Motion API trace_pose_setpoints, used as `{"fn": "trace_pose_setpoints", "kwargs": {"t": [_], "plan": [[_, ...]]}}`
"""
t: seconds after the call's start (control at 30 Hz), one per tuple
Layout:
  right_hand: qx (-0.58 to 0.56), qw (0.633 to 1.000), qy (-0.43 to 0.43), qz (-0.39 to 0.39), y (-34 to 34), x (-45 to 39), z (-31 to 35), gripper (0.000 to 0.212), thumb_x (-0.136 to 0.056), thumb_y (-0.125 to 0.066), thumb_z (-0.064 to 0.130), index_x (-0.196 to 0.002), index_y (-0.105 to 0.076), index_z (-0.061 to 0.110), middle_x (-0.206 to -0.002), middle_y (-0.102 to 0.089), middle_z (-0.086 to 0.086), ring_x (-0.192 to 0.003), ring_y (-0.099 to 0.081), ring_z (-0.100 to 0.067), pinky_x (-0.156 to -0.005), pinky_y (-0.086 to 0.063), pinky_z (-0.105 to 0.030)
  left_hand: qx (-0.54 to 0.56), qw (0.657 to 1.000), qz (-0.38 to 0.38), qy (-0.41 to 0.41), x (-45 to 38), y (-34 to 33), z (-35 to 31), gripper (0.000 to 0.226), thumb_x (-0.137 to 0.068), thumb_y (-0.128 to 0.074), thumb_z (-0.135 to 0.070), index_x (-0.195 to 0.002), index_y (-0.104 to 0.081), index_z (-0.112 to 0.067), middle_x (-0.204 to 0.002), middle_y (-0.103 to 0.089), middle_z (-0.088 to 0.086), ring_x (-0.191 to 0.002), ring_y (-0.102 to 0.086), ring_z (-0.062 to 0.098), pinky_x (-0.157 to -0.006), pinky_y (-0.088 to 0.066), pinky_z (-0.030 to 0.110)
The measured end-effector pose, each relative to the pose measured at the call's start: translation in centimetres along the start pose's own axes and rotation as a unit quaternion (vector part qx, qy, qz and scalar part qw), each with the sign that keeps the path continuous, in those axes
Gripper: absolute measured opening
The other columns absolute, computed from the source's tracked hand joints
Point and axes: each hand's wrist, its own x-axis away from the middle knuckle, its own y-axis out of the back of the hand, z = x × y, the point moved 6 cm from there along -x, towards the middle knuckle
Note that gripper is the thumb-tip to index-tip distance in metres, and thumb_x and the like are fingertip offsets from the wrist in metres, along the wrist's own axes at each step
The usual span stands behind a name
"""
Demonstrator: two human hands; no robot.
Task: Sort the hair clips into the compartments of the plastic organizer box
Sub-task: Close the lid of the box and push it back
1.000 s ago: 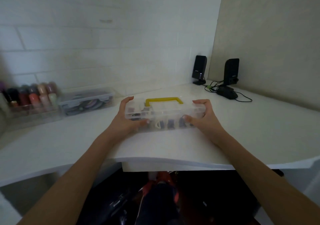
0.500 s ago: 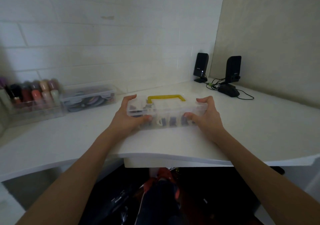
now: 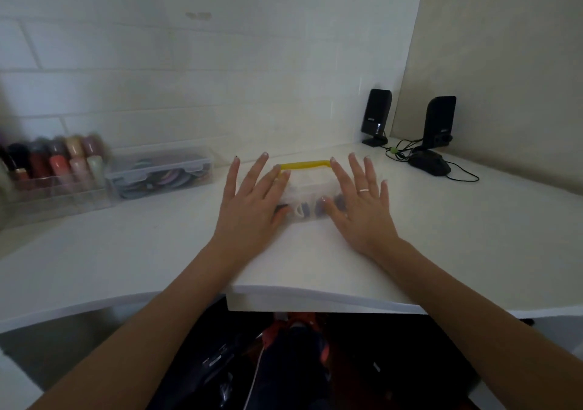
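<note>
The clear plastic organizer box (image 3: 310,193) with a yellow handle (image 3: 304,165) sits shut on the white desk, straight ahead. Dark and white hair clips (image 3: 303,211) show through its front wall. My left hand (image 3: 249,207) lies flat with fingers spread over the box's left half. My right hand (image 3: 362,207) lies the same way over the right half, a ring on one finger. Neither hand grips the box; both cover most of its lid.
A second clear box (image 3: 161,173) with coloured bands stands at the left, beside a clear rack of nail polish bottles (image 3: 53,166). Two black speakers (image 3: 377,116) and a black mouse (image 3: 430,163) with cables sit at the back right. The desk edge (image 3: 315,296) is near me.
Both hands let go of the box's ends and now lie flat, fingers spread, on top of its lid. The box has stayed in place on the desk.
</note>
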Motion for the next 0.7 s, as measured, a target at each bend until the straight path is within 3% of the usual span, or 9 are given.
{"fn": "trace_pose_setpoints", "kwargs": {"t": [0.1, 0.2, 0.33, 0.5, 0.7], "plan": [[-0.040, 0.999, -0.020, -0.012, -1.0, -1.7, 0.0, 0.058, -0.091, -0.028, 0.054, -0.143, -0.027, 0.028, -0.157, -0.009, -0.002, -0.144, 0.011, -0.019, -0.114, -0.002, -0.053, -0.026, 0.999, 0.018, 0.017, -0.7, -1.2, 0.2, 0.048, -0.090, -0.041, -0.033, -0.124, -0.058, -0.005, -0.128, -0.061, 0.010, -0.132, -0.046, 0.029, -0.109, -0.020, 0.061], [-0.062, 0.997, -0.034, -0.031, -2.6, -3.9, -0.1, 0.049, -0.096, -0.034, 0.046, -0.137, -0.037, 0.021, -0.154, -0.017, -0.009, -0.144, 0.009, -0.023, -0.113, -0.002, -0.055, -0.030, 0.998, 0.037, 0.035, -1.5, -3.2, 1.3, 0.045, -0.089, -0.037, -0.028, -0.120, -0.059, -0.003, -0.120, -0.065, 0.012, -0.120, -0.056, 0.031, -0.107, -0.032, 0.063], [-0.050, 0.996, -0.053, -0.045, -5.5, -7.4, 0.0, 0.050, -0.096, -0.035, 0.045, -0.137, -0.038, 0.017, -0.152, -0.019, -0.013, -0.144, 0.009, -0.028, -0.112, -0.004, -0.058, -0.036, 0.996, 0.061, 0.055, -3.2, -6.7, 3.6, 0.044, -0.083, -0.039, -0.019, -0.119, -0.058, -0.003, -0.111, -0.065, 0.015, -0.104, -0.061, 0.033, -0.109, -0.033, 0.058], [-0.057, 0.996, -0.038, -0.055, -9.4, -11.8, 1.4, 0.051, -0.096, -0.036, 0.043, -0.138, -0.038, 0.015, -0.153, -0.017, -0.016, -0.144, 0.006, -0.032, -0.112, -0.007, -0.057, -0.088, 0.988, 0.068, 0.103, -4.3, -10.4, 7.0, 0.045, -0.083, -0.034, -0.013, -0.120, -0.055, 0.002, -0.111, -0.063, 0.019, -0.106, -0.059, 0.036, -0.111, -0.012, 0.062], [-0.131, 0.991, -0.004, -0.036, -13.3, -16.1, 2.8, 0.058, -0.092, -0.038, 0.042, -0.142, -0.035, 0.012, -0.154, -0.009, -0.022, -0.142, 0.006, -0.039, -0.115, -0.004, -0.045, -0.107, 0.971, 0.091, 0.191, -4.9, -12.9, 10.5, 0.042, -0.082, -0.043, -0.010, -0.121, -0.053, 0.000, -0.109, -0.061, 0.017, -0.109, -0.056, 0.035, -0.111, -0.012, 0.064]]}}
